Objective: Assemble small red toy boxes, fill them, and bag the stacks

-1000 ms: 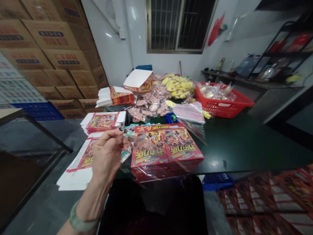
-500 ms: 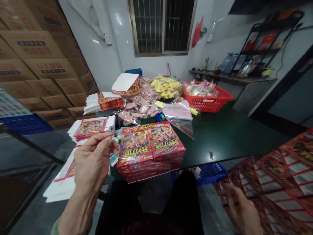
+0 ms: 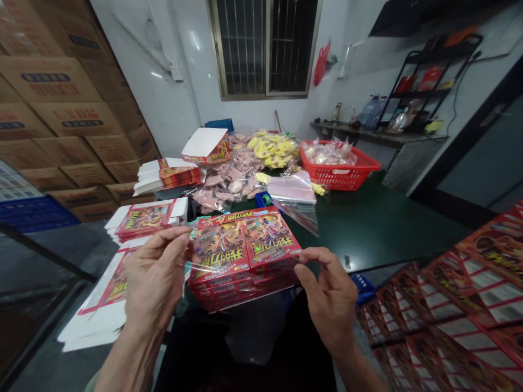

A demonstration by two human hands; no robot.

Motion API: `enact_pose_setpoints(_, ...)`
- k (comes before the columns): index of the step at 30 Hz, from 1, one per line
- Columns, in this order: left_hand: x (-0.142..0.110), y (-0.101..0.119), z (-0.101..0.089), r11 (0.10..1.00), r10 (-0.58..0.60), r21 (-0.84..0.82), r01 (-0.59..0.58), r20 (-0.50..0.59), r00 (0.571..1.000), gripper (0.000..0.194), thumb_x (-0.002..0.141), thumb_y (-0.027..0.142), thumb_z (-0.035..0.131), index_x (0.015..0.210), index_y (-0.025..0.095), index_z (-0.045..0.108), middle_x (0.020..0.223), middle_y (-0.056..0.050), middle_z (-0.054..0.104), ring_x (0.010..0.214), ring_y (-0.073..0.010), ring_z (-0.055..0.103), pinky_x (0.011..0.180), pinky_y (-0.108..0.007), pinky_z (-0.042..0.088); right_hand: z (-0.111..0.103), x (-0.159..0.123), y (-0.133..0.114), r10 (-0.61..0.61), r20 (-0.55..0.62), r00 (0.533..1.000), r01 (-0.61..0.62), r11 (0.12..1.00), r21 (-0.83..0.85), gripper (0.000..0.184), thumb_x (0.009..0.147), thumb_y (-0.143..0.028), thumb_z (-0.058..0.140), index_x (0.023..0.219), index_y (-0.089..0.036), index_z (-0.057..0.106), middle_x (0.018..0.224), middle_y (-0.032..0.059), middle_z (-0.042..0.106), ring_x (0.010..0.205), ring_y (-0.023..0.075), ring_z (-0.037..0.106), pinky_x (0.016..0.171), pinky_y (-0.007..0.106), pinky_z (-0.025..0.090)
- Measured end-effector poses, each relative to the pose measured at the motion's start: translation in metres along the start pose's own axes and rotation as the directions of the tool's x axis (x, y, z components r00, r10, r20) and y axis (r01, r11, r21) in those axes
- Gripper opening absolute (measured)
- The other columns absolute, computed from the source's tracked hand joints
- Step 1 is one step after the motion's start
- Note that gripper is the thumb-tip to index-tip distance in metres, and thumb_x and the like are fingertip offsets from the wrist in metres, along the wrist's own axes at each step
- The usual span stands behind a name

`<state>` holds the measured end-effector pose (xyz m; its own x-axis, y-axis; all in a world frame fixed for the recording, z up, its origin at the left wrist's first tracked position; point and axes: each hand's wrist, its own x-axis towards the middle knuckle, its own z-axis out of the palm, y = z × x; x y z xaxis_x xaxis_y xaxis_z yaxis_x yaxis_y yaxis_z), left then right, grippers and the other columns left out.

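A block of red printed boxes (image 3: 245,256), stacked in two columns, sits at the near edge of the dark green table. Clear, shiny plastic (image 3: 229,268) shows over its front; whether it is film or tape I cannot tell. At the block's left side, my left hand (image 3: 157,269) is closed in a pinch on the edge of this plastic. My right hand (image 3: 329,294) pinches thumb to forefinger at the block's right front corner; what lies between those fingertips is too small to make out. Behind the block stands a small blue tape dispenser (image 3: 263,200) with a green roll.
Flat printed cartons (image 3: 147,218) lie in piles at the left. Bagged pink and yellow pieces (image 3: 273,149) are heaped at the back, near clear bags (image 3: 292,188) and a red basket (image 3: 341,177). Packed red boxes (image 3: 445,288) are stacked at the right; brown cartons (image 3: 61,114) rise far left.
My right hand has come from the stacked red boxes at the right to the block's right front corner. My left hand keeps its pinch at the left side. The view has shifted slightly.
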<state>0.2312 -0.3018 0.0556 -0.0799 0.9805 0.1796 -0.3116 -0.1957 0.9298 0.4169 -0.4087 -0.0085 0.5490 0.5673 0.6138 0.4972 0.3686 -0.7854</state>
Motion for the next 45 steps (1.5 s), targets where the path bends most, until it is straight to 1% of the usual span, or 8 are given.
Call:
enact_pose_setpoints(2,0.0,-0.001,0.0,1.0,-0.003,0.013,0.004,-0.008,1.0,0.015,0.057,0.012,0.071,0.071,0.013,0.066,0.061,0.001,0.06,0.05,-0.01,0.053,0.042,-0.02,0.043,0.001,0.005,-0.002,0.014,-0.011,1.0,-0.013,0.998,0.06,0.003,0.084,-0.021,0.054,0.083,-0.019,0.056,0.077,0.0002,0.055,0.074,0.0129,0.053,0.068,0.025,0.044)
enact_pose_setpoints(11,0.01,-0.006,-0.015,0.999,-0.028,0.026,0.027,0.037,0.999,0.014,0.063,0.026,0.074,0.067,0.015,0.066,0.059,0.0,0.059,0.051,-0.0108,0.053,0.045,-0.021,0.044,0.008,0.042,0.0,0.188,0.13,0.973,-0.204,0.972,0.12,0.014,0.083,-0.026,0.054,0.072,-0.017,0.056,0.065,-0.0033,0.052,0.061,0.0094,0.046,0.057,0.021,0.037)
enact_pose_setpoints(16,0.032,-0.02,-0.029,0.964,0.085,0.248,-0.097,0.06,0.995,0.022,0.067,0.033,0.072,0.058,0.015,0.063,0.051,0.002,0.054,0.049,-0.0077,0.044,0.045,-0.018,0.034,0.023,0.09,0.02,0.242,0.229,0.943,-0.292,0.931,0.22,0.013,0.073,-0.022,0.061,0.063,-0.016,0.055,0.06,-0.004,0.051,0.057,0.0079,0.045,0.055,0.021,0.037)
enact_pose_setpoints(20,0.047,-0.027,-0.033,0.905,0.053,0.417,-0.084,0.085,0.995,0.024,0.069,0.037,0.069,0.063,0.015,0.063,0.051,0.004,0.051,0.049,-0.0066,0.04,0.045,-0.018,0.029,0.039,0.121,0.038,0.303,0.331,0.894,-0.372,0.913,0.169,0.014,0.063,-0.023,0.064,0.056,-0.016,0.055,0.052,-0.0049,0.05,0.051,0.0065,0.043,0.052,0.021,0.035)
enact_pose_setpoints(23,0.052,-0.03,-0.029,0.9,0.029,0.434,-0.043,0.039,0.999,0.024,0.066,0.038,0.071,0.064,0.016,0.063,0.052,0.005,0.051,0.049,-0.006,0.039,0.045,-0.018,0.028,0.048,0.133,0.052,0.4,0.378,0.835,-0.47,0.875,0.114,0.018,0.06,-0.028,0.066,0.054,-0.016,0.055,0.048,-0.0051,0.05,0.046,0.0054,0.042,0.047,0.02,0.032)
enact_pose_setpoints(29,0.059,-0.041,-0.024,0.928,-0.054,0.371,0.035,0.042,0.998,0.024,0.061,0.035,0.072,0.056,0.016,0.059,0.049,0.006,0.051,0.047,-0.0052,0.041,0.046,-0.015,0.031,0.055,0.147,0.076,0.533,0.469,0.704,-0.605,0.796,0.003,0.023,0.054,-0.033,0.07,0.054,-0.016,0.054,0.045,-0.0063,0.048,0.039,0.0043,0.039,0.038,0.019,0.028)
enact_pose_setpoints(38,0.07,-0.053,-0.024,0.954,-0.154,0.267,0.136,0.047,0.987,0.021,0.057,0.032,0.073,0.054,0.016,0.059,0.054,0.003,0.056,0.05,-0.008,0.047,0.046,-0.016,0.037,0.061,0.152,0.088,0.578,0.477,0.662,-0.631,0.773,-0.061,0.022,0.053,-0.031,0.071,0.052,-0.016,0.054,0.039,-0.0057,0.048,0.031,0.0045,0.037,0.031,0.019,0.024)
enact_pose_setpoints(45,0.072,-0.054,-0.028,0.942,-0.172,0.305,0.142,0.075,0.982,0.02,0.061,0.033,0.072,0.059,0.016,0.061,0.057,0.003,0.059,0.05,-0.0071,0.047,0.047,-0.016,0.036,0.066,0.147,0.09,0.599,0.426,0.679,-0.655,0.755,-0.018,0.025,0.05,-0.032,0.072,0.05,-0.017,0.052,0.041,-0.0051,0.051,0.034,0.0058,0.041,0.033,0.02,0.028)
